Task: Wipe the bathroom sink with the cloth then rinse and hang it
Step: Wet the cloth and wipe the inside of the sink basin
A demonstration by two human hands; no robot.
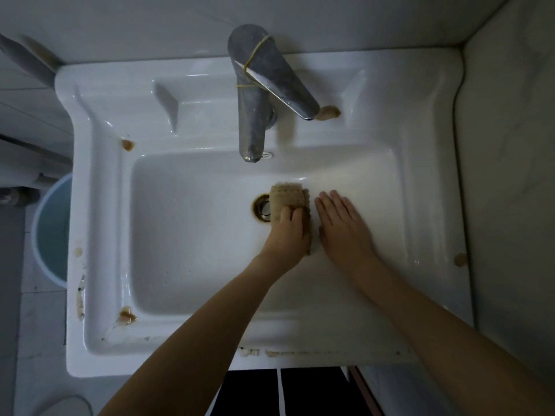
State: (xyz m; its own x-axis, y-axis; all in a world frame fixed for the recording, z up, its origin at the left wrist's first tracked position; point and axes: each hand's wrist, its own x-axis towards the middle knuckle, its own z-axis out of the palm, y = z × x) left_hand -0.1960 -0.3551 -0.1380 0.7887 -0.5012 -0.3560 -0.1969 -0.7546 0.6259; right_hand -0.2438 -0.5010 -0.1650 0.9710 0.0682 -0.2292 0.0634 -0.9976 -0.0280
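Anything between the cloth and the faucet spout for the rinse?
Nothing visible. The left hand grips the cloth at the drain; the basin up to the faucet spout shows nothing between. The right hand lies flat alongside, off that path.

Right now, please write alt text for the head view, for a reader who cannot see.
The left hand grips a tan cloth at the drain of a white sink; the right hand is spread flat next to it. Brown stains dot the rim.

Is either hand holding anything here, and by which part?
The left hand grips the tan cloth by its near end, fingers curled over it. The right hand lies flat, holding nothing.
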